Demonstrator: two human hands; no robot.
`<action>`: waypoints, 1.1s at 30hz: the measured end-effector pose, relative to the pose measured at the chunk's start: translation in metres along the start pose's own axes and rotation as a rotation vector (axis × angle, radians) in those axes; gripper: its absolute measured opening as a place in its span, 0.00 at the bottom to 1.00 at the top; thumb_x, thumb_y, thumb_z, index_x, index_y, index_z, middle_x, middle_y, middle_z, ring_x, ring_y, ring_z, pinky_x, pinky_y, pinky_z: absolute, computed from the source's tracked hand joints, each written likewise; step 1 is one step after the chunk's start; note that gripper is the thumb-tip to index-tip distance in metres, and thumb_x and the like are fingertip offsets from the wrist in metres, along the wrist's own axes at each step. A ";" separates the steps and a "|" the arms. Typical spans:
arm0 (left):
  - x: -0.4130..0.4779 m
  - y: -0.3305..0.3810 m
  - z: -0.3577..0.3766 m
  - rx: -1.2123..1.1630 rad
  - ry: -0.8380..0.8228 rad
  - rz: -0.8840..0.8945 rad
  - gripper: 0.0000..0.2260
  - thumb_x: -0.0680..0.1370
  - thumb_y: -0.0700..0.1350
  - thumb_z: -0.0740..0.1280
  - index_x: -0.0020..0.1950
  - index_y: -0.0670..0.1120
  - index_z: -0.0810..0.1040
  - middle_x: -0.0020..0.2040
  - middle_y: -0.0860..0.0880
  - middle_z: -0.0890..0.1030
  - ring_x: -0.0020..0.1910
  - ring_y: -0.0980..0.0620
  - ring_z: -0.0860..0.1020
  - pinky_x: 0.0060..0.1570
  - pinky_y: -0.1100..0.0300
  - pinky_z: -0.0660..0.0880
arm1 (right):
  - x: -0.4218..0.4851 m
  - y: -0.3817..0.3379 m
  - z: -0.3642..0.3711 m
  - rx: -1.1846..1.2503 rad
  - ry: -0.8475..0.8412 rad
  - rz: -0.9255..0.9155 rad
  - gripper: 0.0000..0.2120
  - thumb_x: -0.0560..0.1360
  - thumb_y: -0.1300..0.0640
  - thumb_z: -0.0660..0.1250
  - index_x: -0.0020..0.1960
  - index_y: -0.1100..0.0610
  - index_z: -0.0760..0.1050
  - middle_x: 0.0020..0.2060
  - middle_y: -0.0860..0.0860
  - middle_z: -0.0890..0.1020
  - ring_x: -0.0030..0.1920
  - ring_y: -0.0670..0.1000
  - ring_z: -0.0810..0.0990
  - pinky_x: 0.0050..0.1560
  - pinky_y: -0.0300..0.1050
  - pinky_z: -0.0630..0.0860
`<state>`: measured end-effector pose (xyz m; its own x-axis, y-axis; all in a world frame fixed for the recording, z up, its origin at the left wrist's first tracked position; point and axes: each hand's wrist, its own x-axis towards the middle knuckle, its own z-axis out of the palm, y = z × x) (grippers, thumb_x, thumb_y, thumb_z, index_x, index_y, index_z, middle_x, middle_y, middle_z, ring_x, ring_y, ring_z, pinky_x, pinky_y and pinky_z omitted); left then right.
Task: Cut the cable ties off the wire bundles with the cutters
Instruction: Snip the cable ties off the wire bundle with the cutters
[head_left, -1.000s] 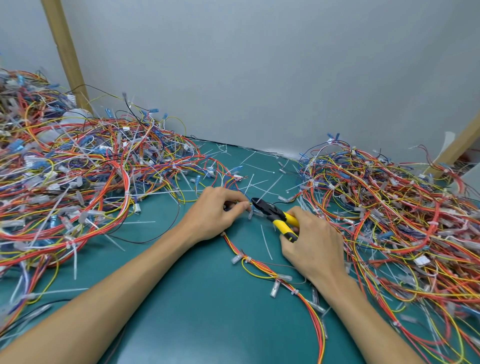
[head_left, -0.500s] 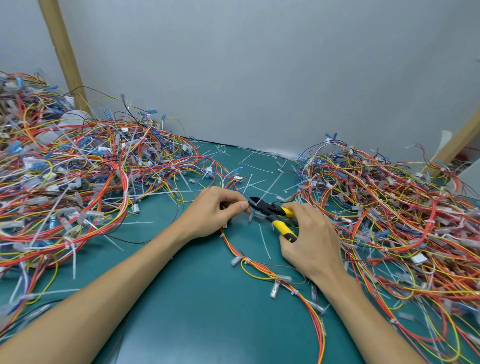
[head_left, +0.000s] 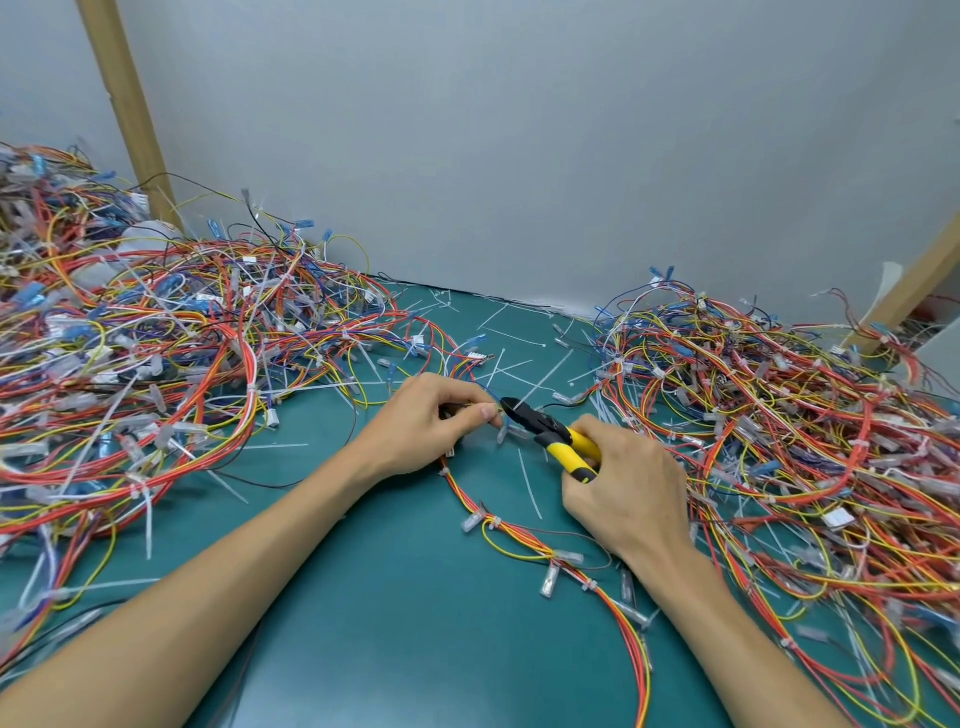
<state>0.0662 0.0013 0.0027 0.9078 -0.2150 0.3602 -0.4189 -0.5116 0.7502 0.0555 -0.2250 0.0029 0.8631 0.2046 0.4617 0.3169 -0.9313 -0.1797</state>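
A thin bundle of red, orange and yellow wires (head_left: 524, 535) runs across the green table from the middle toward the lower right, with white ties and clear connectors along it. My left hand (head_left: 441, 423) pinches its upper end between thumb and fingers. My right hand (head_left: 626, 488) grips the yellow handles of the cutters (head_left: 550, 431). Their black jaws point left and touch the wires right beside my left thumb. The tie under the jaws is too small to make out.
A large heap of tied wire bundles (head_left: 156, 364) covers the left of the table (head_left: 363, 597); another heap (head_left: 805, 441) fills the right. Cut white ties (head_left: 511, 338) lie scattered near the wall. Wooden posts (head_left: 130, 109) stand at both back corners.
Both hands shifted slightly up the table, and the cutter jaws have closed in on the wires at my left thumb.
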 end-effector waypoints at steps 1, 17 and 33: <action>0.000 0.000 0.000 0.000 -0.001 0.002 0.08 0.80 0.45 0.66 0.44 0.51 0.84 0.30 0.40 0.72 0.25 0.56 0.68 0.28 0.68 0.62 | 0.000 0.000 0.000 -0.015 0.003 -0.009 0.06 0.65 0.53 0.67 0.42 0.49 0.74 0.30 0.47 0.75 0.33 0.54 0.72 0.30 0.42 0.62; 0.001 -0.002 0.000 -0.002 -0.028 0.006 0.08 0.80 0.45 0.66 0.44 0.50 0.84 0.30 0.40 0.71 0.26 0.56 0.66 0.28 0.67 0.62 | 0.002 0.001 0.001 0.013 -0.002 0.017 0.07 0.63 0.50 0.64 0.39 0.50 0.76 0.24 0.48 0.73 0.29 0.56 0.72 0.29 0.42 0.67; 0.002 -0.002 0.001 0.019 -0.036 -0.031 0.08 0.80 0.46 0.65 0.45 0.51 0.84 0.33 0.38 0.77 0.29 0.52 0.69 0.32 0.57 0.64 | 0.002 0.001 0.004 0.034 0.023 -0.046 0.07 0.68 0.52 0.70 0.45 0.49 0.76 0.34 0.46 0.77 0.37 0.54 0.74 0.34 0.43 0.68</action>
<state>0.0687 0.0010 0.0009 0.9205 -0.2283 0.3171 -0.3907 -0.5338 0.7499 0.0593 -0.2248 0.0000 0.8383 0.2392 0.4900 0.3693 -0.9102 -0.1875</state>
